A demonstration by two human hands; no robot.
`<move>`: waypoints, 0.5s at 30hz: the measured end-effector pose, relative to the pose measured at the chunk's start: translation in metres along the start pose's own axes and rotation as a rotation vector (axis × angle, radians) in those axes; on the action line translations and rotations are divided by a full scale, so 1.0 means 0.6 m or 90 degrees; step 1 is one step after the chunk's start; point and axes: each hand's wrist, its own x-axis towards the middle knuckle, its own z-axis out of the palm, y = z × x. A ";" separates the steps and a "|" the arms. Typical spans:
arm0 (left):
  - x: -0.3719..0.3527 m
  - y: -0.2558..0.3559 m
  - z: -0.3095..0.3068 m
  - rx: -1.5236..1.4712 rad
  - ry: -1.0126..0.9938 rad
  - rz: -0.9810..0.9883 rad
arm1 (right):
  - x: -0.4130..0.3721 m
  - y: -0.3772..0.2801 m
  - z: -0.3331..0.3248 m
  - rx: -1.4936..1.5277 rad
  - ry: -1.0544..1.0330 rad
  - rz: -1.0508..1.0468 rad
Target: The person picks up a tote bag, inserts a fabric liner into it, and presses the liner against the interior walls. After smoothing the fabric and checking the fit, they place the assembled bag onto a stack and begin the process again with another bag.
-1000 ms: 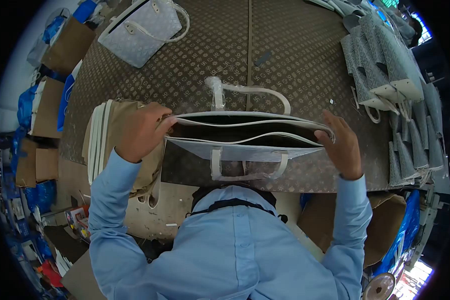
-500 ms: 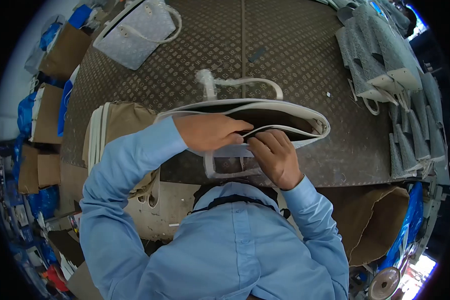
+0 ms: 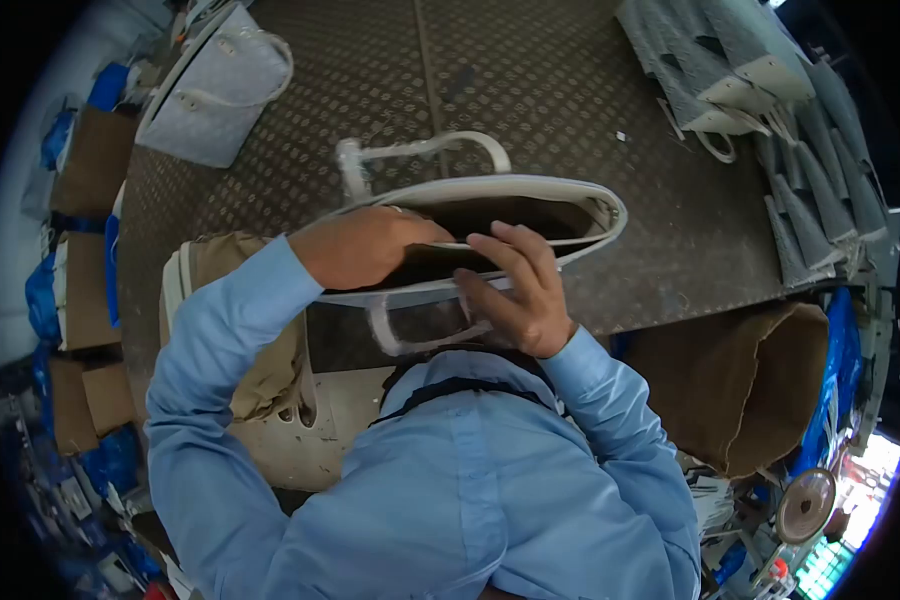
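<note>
A pale handbag with white trim stands in front of me, its dark mouth facing up. A white-edged inner divider runs along the opening. My left hand is closed at the left part of the mouth, fingers curled at the divider's edge; some of them are hidden inside. My right hand is open, thumb and fingers apart, with fingertips by the divider and the thumb over the near rim. One wrapped handle stands on the far side; another wrapped handle hangs on the near side.
The brown patterned table carries a finished-looking pale handbag at the far left. Grey bag pieces are piled at the right. Tan bags lie left of me. A brown sack stands below the table's right edge.
My right hand has opened from a curled grip at the divider. My left hand has moved deeper over the mouth, which gapes wider. The camera view has shifted.
</note>
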 end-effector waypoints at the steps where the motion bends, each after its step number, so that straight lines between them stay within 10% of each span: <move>1: -0.004 0.006 -0.001 -0.087 -0.052 -0.004 | 0.003 0.000 0.001 0.000 -0.020 0.007; 15: -0.062 0.010 0.025 -0.250 -0.038 -0.147 | 0.020 0.011 0.005 0.052 -0.061 0.016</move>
